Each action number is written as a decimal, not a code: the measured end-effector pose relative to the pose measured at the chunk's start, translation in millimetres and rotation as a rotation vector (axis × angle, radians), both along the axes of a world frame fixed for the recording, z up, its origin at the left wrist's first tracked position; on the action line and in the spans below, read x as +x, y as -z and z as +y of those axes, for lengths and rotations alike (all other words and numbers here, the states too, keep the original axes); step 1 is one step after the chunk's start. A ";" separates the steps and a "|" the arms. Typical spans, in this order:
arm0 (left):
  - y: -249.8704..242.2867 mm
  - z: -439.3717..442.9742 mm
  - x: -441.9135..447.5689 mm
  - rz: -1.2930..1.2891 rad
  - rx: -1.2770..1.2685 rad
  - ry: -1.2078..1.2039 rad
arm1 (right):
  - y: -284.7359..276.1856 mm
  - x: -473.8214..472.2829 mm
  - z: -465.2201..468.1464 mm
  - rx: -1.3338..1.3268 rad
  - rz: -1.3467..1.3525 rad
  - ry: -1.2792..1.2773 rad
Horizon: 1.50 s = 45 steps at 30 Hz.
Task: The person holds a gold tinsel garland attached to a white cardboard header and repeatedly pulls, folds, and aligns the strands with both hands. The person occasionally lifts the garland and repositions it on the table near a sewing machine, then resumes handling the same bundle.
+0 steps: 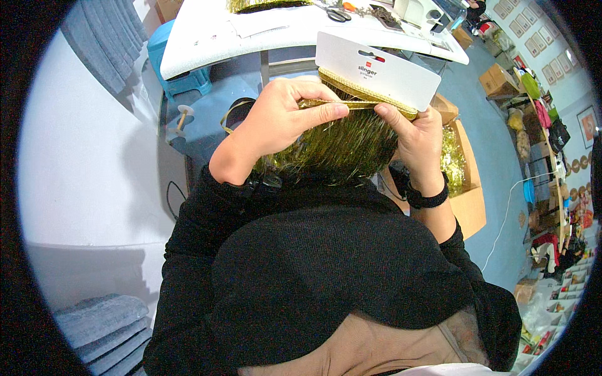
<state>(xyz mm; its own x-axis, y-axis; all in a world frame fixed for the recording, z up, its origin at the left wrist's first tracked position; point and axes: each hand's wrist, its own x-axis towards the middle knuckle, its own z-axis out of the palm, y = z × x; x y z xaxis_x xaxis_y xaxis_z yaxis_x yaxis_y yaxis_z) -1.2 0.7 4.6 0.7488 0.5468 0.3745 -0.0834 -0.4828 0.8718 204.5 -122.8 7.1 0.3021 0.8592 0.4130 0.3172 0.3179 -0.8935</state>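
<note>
A gold tinsel fringe garland (348, 145) hangs in front of my body, its strands reaching down to my lap. Its woven gold heading band is folded in layers along the lower edge of a white header card (376, 70), which has a hanging slot and bears writing. Between thumb and fingers, my left hand (282, 115) pinches a stretch of the gold band. My right hand (416, 136) grips the layered band and the card's lower right corner, with the thumb on top. The band runs taut from one thumb to the other. Fingers behind the card are hidden.
Beyond the card stands a white table (291, 33) with scissors (338, 15) and more gold tinsel (268, 4). A cardboard box (470, 202) holding tinsel is at my right. On the left are a blue stool (176, 61) and a spool (182, 120). A white cable (505, 207) crosses the floor.
</note>
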 end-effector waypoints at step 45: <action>2.3 -0.5 2.8 -0.125 -0.297 0.159 | -8.0 -6.8 -4.3 0.067 -0.025 0.002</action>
<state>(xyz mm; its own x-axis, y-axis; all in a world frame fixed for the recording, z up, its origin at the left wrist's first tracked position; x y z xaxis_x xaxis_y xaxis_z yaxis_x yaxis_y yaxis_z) 1.6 0.3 2.3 0.7918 0.5262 0.3101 -0.2514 -0.1819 0.9506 197.7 -127.1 15.1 0.2923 0.8289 0.4769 0.3397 0.3762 -0.8620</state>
